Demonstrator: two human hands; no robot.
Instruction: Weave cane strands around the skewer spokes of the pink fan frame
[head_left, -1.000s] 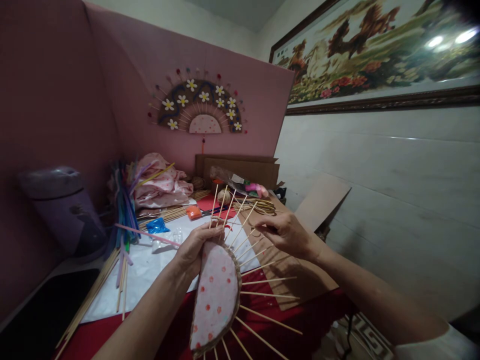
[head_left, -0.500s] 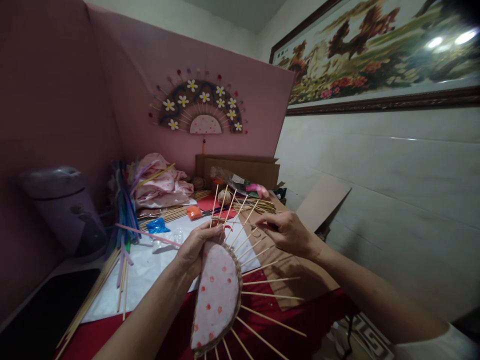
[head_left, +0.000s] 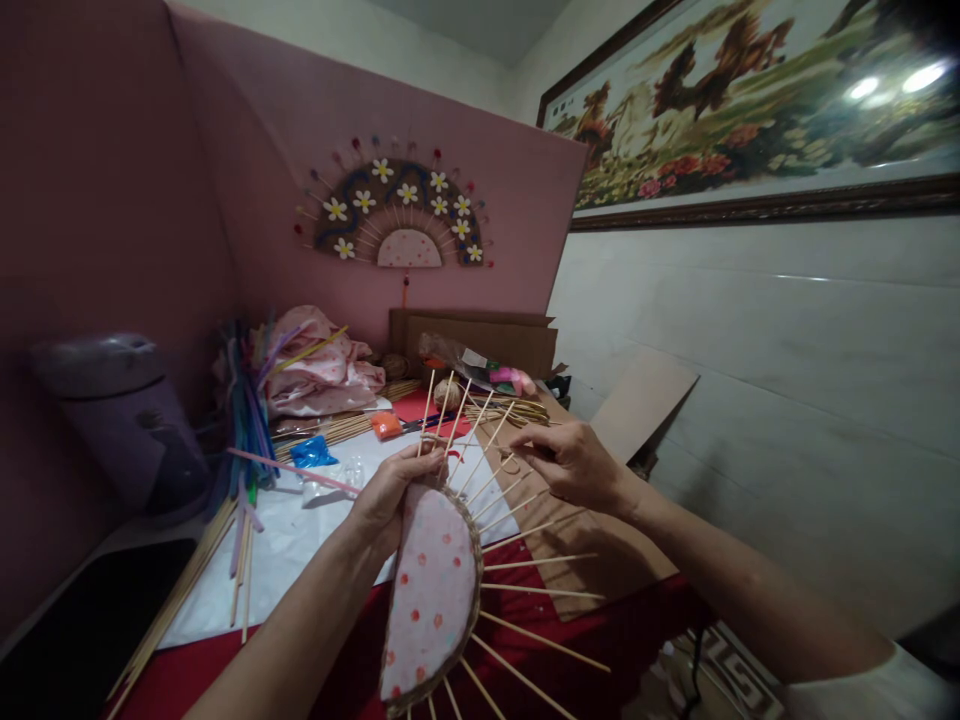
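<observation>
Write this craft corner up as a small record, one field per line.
Left hand: the left hand grips a pink, red-dotted half-round piece
Right hand: the right hand pinches a thin tan cord
Spokes: thin pale wooden sticks fanning from the piece's curved edge
Table: small orange packet, small blue packet, pale ball of twine
Pink panel behind: brown half-round fan with white flowers

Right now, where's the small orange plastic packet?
In the head view, the small orange plastic packet lies left of centre on the table, between the blue plastic packet and the dark-handled scissors.
</observation>
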